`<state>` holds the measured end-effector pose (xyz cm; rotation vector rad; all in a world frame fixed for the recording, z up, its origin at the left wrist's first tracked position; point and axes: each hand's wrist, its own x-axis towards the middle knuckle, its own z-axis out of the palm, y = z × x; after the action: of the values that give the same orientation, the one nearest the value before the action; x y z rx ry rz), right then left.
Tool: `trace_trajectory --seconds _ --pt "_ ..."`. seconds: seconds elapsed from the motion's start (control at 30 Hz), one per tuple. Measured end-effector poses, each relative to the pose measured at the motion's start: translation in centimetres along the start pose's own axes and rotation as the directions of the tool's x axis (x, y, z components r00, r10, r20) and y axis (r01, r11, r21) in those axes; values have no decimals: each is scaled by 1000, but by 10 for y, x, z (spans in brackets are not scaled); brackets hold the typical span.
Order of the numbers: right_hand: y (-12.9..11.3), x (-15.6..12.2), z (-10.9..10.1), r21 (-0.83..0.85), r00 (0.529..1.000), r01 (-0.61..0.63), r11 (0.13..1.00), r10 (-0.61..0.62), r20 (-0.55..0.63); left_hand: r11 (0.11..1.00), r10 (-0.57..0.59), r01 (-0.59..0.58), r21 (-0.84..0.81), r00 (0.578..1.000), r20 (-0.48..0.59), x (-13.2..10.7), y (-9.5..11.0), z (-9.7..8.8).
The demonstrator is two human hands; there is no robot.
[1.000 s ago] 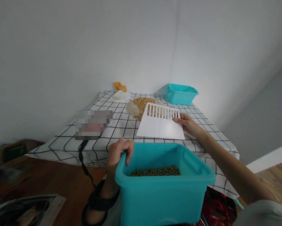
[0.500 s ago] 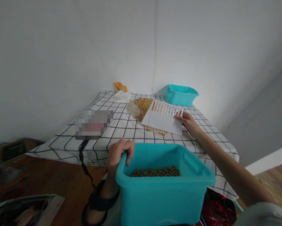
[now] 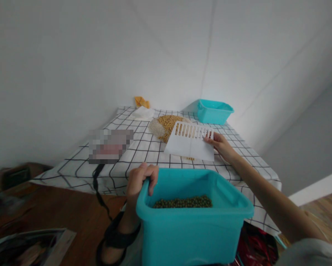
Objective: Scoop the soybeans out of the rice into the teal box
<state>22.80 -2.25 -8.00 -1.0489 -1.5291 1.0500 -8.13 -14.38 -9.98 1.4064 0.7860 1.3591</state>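
Note:
My left hand (image 3: 142, 180) is wrapped over the left rim of a turquoise plastic tub (image 3: 193, 236) at the table's front edge. Green beans (image 3: 184, 202), likely mung beans by their look, lie in the tub's bottom. Between the thumb and fingers of my right hand (image 3: 219, 145) is the right end of a flat white plastic scraper (image 3: 190, 146) with a row of slots along its far edge. It is held low over the cloth, in front of a pile of yellow soybeans (image 3: 167, 122) and pale grains (image 3: 156, 127), covering part of them.
A second turquoise tub (image 3: 214, 112) stands at the back right near the wall. White cloth or paper (image 3: 142, 113) and an orange cloth (image 3: 141, 102) lie at the back left. A blurred-out item (image 3: 110, 146) rests on the checked tablecloth (image 3: 147, 146); a black strap (image 3: 98, 184) hangs below it.
My right hand has drawn the scraper slightly toward me, and it now hides most of the loose grains in front of the pile. My left hand and the near tub have not moved.

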Motion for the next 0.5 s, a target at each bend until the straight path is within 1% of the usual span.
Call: trace_trajectory --seconds 0.1,0.2,0.37,0.5 --pt "-1 -1 0 -13 1000 -2 1000 2 30 1000 16 -16 -1 1000 -2 0 0 0" --pt "-1 -2 1 -17 999 4 1000 -3 35 999 30 -30 -10 999 -15 0 -1 1" --pt "-1 -3 1 -1 999 3 1000 -3 40 1000 10 -10 -2 999 -30 -1 -3 2" --pt "-4 -3 2 -2 999 -15 1000 15 51 999 36 -36 -10 999 -6 -1 -7 0"
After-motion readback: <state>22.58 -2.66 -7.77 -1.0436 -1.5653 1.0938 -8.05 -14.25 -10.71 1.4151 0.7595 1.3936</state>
